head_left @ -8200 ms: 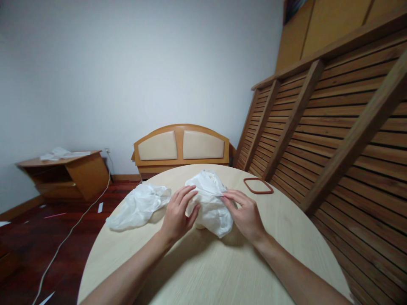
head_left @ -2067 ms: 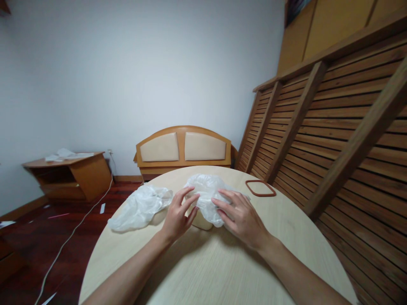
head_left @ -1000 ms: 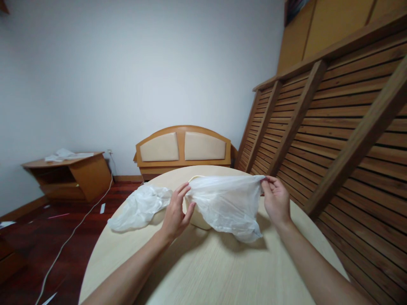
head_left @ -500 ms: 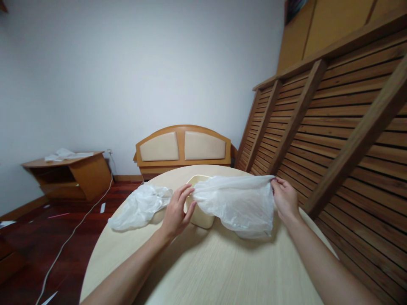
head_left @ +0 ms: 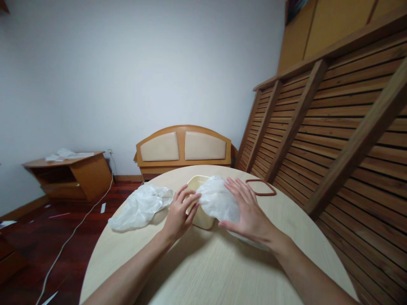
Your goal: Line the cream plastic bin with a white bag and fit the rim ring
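Note:
On the round table stands a small cream-coloured bin [head_left: 203, 221], with a thin white plastic bag [head_left: 216, 199] bunched at its right side and partly over its opening. My left hand [head_left: 181, 209] is at the bin's left side, fingers curved and apart from the thumb, the fingertips by the edge of the bag. Over the bag's right part lies my right hand [head_left: 249, 212], its fingers spread and thumb out, touching the plastic. That hand and forearm cover some of the bag. A second crumpled white plastic bag [head_left: 140, 207] rests left of the bin.
A brown rounded frame [head_left: 270, 194] lies at the table's [head_left: 197, 271] back right. Wooden slatted panels [head_left: 318, 123] lean along the right side. Behind are a headboard [head_left: 183, 146] and, at left, a low cabinet [head_left: 92, 178]. A white cable [head_left: 73, 233] crosses the floor.
My right hand has let go of the bag's far right end and moved left onto the bag, fingers spreading. The stretched bag has slumped and bunched toward the bin, uncovering the brown frame.

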Motion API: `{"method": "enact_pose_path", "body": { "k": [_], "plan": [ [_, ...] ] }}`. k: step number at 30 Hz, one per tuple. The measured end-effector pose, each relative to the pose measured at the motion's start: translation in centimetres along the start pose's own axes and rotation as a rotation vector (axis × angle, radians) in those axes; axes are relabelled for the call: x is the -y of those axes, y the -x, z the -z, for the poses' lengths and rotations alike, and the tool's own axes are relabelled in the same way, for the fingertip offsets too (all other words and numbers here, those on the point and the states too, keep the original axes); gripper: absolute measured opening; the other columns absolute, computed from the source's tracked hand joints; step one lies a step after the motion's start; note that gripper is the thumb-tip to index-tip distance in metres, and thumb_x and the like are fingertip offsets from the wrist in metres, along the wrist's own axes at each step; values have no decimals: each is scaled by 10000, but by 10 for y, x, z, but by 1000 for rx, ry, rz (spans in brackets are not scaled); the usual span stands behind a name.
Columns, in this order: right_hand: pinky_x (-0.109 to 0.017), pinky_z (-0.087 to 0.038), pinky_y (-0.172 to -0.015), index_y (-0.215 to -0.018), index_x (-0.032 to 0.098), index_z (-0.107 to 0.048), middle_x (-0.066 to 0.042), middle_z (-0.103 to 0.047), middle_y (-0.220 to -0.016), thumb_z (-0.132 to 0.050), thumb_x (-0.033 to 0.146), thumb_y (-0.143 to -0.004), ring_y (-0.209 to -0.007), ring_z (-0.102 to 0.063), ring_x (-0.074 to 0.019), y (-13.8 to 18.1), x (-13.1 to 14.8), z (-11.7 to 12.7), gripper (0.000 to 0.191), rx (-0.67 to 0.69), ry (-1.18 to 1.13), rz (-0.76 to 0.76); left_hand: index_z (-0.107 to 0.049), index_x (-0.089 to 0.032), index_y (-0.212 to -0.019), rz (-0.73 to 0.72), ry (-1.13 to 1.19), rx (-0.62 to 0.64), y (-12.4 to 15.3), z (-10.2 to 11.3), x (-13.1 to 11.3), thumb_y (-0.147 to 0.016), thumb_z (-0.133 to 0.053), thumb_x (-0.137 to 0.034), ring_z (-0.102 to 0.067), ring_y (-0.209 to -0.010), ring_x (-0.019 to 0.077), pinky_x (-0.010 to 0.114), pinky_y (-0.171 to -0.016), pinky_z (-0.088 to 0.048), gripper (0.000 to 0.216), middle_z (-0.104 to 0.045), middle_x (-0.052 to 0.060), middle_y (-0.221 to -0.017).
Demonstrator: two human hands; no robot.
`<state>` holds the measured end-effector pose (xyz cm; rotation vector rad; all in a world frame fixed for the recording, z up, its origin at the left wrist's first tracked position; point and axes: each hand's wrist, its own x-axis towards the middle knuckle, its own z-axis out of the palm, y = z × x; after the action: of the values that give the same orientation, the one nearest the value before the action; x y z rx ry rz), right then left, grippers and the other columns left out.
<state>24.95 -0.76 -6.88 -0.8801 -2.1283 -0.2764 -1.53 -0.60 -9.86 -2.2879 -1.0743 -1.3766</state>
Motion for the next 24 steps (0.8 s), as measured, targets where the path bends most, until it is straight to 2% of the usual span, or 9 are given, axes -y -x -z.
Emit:
{"method": "enact_pose_path", "body": {
  "k": [2,4,7,10,12,15,19,22,24],
  "plan": [
    [-654,-289,-1170,-1532,230,-355,-139,-435,-1571,-733,436,-806,-1454,-375,-362,1,5,-7,844,47,28,-9,-597,-265,-1274,-7,7,-7,0,-1,0,-983,-540,-202,-505,-1303,272,505,-1063,-499,303,-637,83,-1173],
    [-624,-362,-1137,-1478,257,-426,-106,-584,-1445,-657,298,-871,-1324,-544,-316,2,-1,-10,650,44,6,-33,-567,-254,-1311,-3,11,-19,0,-2,1,-982,-547,-217,-526,-1280,272,491,-1047,-510,331,-646,90,-1184],
    [-509,-515,-1005,-1266,272,-603,-47,-744,-1158,-559,208,-929,-1043,-704,-257,2,-18,-8,346,-7,-83,-94,-536,-234,-1330,22,4,-34,1,-4,3,-982,-549,-232,-554,-1242,276,475,-1015,-525,349,-658,99,-1195],
    [-392,-577,-843,-1049,256,-681,-30,-762,-1009,-535,179,-928,-929,-726,-234,1,-35,-2,205,-87,-156,-157,-565,-229,-1282,9,-9,-31,0,-4,5,-982,-550,-218,-569,-1187,266,450,-987,-533,301,-671,87,-1124],
    [-381,-574,-825,-969,247,-698,-29,-758,-962,-542,180,-912,-921,-721,-237,2,-45,1,179,-141,-159,-182,-594,-227,-1229,-15,-7,-23,0,-3,6,-981,-551,-202,-567,-1154,255,431,-972,-533,253,-672,76,-1070],
    [-421,-555,-887,-911,237,-720,-45,-758,-967,-528,190,-898,-969,-708,-258,5,-60,0,199,-196,-102,-237,-619,-219,-1152,-14,2,-12,-3,-1,3,-975,-554,-188,-560,-1127,248,415,-955,-527,191,-662,72,-1032],
    [-497,-515,-969,-896,211,-744,-89,-755,-1028,-472,190,-893,-1029,-681,-289,7,-73,-2,272,-129,21,-316,-629,-205,-1096,-3,13,0,-5,3,0,-963,-572,-184,-566,-1063,235,397,-927,-520,145,-646,74,-1016],
    [-538,-466,-1047,-1113,176,-721,-129,-707,-1205,-497,296,-937,-1165,-621,-312,-1,-66,1,309,-66,19,-242,-631,-208,-1089,-4,25,1,-6,4,0,-961,-581,-184,-572,-1018,221,379,-900,-517,139,-635,73,-1023],
    [-538,-409,-1121,-1340,169,-604,-144,-615,-1378,-557,419,-943,-1306,-532,-316,-11,-56,5,472,27,-55,-127,-630,-212,-1090,-12,33,-2,-5,4,0,-957,-585,-174,-572,-1018,218,374,-898,-514,145,-633,72,-1030]
  ]
}}
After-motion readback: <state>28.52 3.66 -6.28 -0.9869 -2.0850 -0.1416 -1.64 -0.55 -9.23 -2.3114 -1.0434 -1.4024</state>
